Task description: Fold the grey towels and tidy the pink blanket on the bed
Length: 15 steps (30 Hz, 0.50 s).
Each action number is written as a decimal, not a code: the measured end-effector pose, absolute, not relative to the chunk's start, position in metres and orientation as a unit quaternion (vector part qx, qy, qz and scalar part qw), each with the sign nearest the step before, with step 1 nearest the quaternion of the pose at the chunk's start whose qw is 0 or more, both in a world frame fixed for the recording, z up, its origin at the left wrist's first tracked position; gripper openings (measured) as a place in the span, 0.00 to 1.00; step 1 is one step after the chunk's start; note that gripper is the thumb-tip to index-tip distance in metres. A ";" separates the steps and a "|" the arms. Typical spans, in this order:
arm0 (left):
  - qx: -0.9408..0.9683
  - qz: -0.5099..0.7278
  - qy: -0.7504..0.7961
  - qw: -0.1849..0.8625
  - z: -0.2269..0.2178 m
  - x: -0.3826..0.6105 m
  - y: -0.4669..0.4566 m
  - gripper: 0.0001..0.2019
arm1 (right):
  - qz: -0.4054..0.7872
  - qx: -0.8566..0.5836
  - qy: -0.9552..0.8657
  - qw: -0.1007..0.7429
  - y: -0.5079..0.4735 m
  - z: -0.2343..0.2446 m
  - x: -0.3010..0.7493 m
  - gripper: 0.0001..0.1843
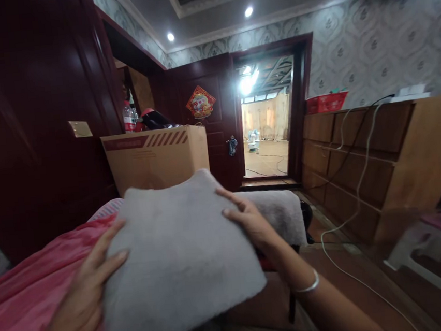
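Note:
A grey, soft-looking piece of fabric point(182, 257) hangs in front of me, held up between my two hands. My left hand point(98, 273) grips its left edge, thumb and forefinger on the near face. On the upper right edge, my right hand point(247, 217) pinches the cloth, with a silver bangle on that wrist. The other fingers of both hands are partly hidden behind the fabric. Past my right hand, a similar grey cloth point(283, 211) lies draped over a dark support.
A pink blanket point(40, 276) spreads at the left. Behind the fabric stands a large cardboard box point(153, 159) with bottles on top. Wooden cabinets point(363, 157) line the right wall, a white cable point(359, 209) trailing to the floor. A plastic stool point(439, 253) stands at right.

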<state>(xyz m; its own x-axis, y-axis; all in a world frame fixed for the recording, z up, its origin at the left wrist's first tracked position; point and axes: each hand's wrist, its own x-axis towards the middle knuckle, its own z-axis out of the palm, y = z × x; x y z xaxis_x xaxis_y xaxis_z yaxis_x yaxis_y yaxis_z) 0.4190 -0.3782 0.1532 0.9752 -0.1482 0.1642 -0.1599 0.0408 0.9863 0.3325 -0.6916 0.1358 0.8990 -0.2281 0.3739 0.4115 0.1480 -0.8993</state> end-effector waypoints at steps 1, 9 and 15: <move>0.666 -0.025 -0.125 0.735 0.161 0.426 -0.407 0.40 | -0.244 -0.621 -0.048 0.743 -0.714 0.141 0.324 0.38; 0.554 -0.205 -0.292 0.752 0.189 0.464 -0.601 0.39 | -0.413 -0.632 0.054 0.653 -0.854 0.147 0.284 0.39; 0.655 -0.172 -0.287 0.677 0.155 0.486 -0.662 0.33 | -0.392 -0.707 0.145 0.570 -0.911 0.103 0.288 0.38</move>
<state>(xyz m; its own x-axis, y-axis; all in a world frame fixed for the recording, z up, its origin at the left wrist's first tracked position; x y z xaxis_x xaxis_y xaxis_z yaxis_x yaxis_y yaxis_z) 0.4862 -0.6624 0.1547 0.7764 -0.6086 0.1640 -0.1438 0.0823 0.9862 0.2877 -0.9113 0.1028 0.6505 -0.6519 0.3898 0.2428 -0.3078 -0.9200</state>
